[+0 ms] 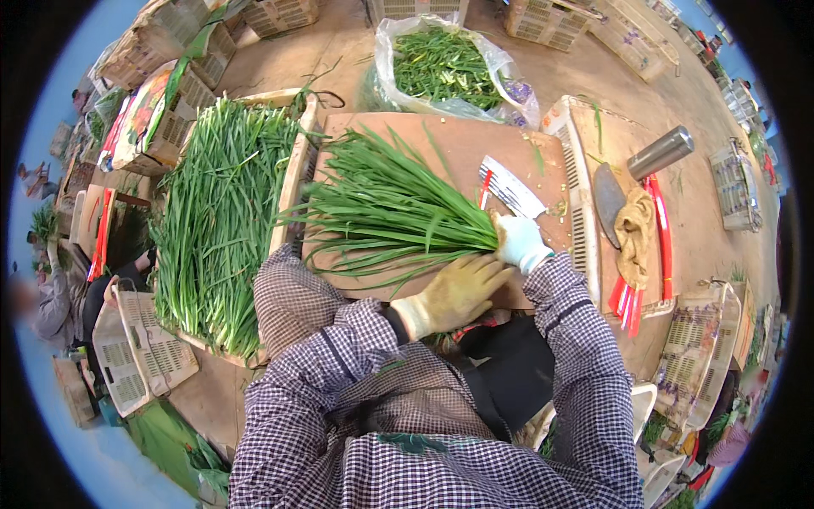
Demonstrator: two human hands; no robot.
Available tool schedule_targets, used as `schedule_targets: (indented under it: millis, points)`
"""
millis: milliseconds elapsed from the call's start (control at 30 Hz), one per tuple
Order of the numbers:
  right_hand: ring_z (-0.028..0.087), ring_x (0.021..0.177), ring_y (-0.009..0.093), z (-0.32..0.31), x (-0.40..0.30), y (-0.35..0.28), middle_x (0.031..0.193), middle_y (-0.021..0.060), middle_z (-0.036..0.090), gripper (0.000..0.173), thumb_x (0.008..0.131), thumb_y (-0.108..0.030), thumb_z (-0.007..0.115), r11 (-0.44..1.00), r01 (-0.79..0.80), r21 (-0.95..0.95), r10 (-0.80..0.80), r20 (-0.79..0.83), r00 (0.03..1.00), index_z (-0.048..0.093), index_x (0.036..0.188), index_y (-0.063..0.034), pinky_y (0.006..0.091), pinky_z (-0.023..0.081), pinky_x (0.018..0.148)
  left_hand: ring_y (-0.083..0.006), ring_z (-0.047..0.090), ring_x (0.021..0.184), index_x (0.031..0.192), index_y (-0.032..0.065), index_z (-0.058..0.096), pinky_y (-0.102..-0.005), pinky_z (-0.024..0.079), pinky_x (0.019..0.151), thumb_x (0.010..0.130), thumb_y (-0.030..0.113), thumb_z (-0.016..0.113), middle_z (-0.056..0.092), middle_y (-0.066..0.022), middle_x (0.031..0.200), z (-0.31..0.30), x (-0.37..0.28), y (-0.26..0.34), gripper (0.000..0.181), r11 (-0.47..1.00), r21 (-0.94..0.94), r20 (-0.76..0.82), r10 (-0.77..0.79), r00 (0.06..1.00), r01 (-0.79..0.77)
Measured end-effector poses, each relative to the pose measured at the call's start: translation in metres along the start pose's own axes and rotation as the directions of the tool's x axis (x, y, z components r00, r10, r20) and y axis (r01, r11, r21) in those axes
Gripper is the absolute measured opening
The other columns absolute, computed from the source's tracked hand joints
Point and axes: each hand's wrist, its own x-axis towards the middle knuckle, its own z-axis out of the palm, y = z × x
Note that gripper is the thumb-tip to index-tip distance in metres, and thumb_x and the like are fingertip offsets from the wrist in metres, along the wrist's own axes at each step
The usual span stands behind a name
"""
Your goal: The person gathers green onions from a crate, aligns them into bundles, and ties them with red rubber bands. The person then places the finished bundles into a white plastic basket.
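Note:
A loose bunch of green chives point(394, 210) lies across a brown board point(381, 127), leaves fanned to the left. My right hand point(518, 242), in a white and pale blue glove, closes around the stem ends at the right. Just below it, my left hand point(461, 292) in a yellowish glove lies with fingers stretched toward the stem ends and the other glove; its thumb is hidden. Above the right hand, a flat white piece with dark marks point(514, 188) and a thin red strip point(485, 189) rest on the board.
To the left stands a crate heaped with chives point(222, 223). Beyond the board sits a plastic bag of trimmings point(445, 67). At right are a metal cylinder point(661, 153), a dark blade point(608, 203), a brown cloth point(634, 223) and red strips point(661, 235). Other people work at both sides.

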Motion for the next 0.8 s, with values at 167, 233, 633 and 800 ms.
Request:
schedule_targets:
  millis: [167, 233, 633, 800]
  points:
    - [0.067, 0.074, 0.03, -0.006, 0.007, -0.007, 0.082, 0.0129, 0.067, 0.04, 0.074, -0.021, 0.065, 0.99, 0.095, -0.108, -0.077, 0.155, 0.985, 0.059, 0.11, -0.0038, 0.0398, 0.053, 0.064, -0.0331, 0.037, 0.136, 0.141, 0.0013, 0.033, -0.0461, 0.024, 0.115, 0.069, 0.045, 0.077, 0.042, -0.0175, 0.142, -0.002, 0.049, -0.055, 0.095, 0.911, 0.388, 0.029, -0.166, 0.986, 0.142]
    - [0.066, 0.088, 0.033, -0.026, 0.006, -0.02, 0.097, 0.0187, 0.067, 0.062, 0.067, -0.021, 0.071, 0.992, -0.123, -0.013, 0.122, 0.242, 0.962, 0.054, 0.124, -0.0012, 0.0411, 0.054, 0.076, -0.0331, 0.035, 0.137, 0.143, 0.0014, 0.032, -0.0459, 0.022, 0.116, 0.066, 0.053, 0.077, 0.04, -0.0186, 0.144, 0.014, 0.051, -0.087, 0.103, 0.875, 0.419, 0.114, -0.314, 0.943, 0.241]
    - [0.047, 0.124, 0.02, 0.063, -0.026, 0.011, 0.131, 0.0101, 0.057, 0.057, 0.099, -0.047, 0.047, 0.38, -0.152, 0.912, 0.635, -0.137, 0.761, 0.052, 0.135, -0.0035, 0.0339, 0.032, 0.107, -0.0359, 0.039, 0.133, 0.149, 0.0117, 0.024, -0.0535, 0.026, 0.111, 0.061, 0.048, 0.082, 0.044, -0.0177, 0.139, 0.01, 0.067, -0.08, 0.112, 0.844, 0.445, 0.184, -0.412, 0.892, 0.299]
    - [0.059, 0.09, 0.013, -0.019, -0.044, 0.024, 0.107, 0.005, 0.06, 0.048, 0.094, -0.035, 0.059, -0.08, -0.025, 0.997, 0.641, 0.07, 0.765, 0.053, 0.135, -0.0104, 0.0284, 0.049, 0.084, -0.0352, 0.038, 0.134, 0.148, 0.0111, 0.025, -0.0533, 0.026, 0.111, 0.061, 0.051, 0.081, 0.045, -0.017, 0.137, 0.015, 0.07, -0.081, 0.111, 0.827, 0.481, 0.223, -0.436, 0.872, 0.291]
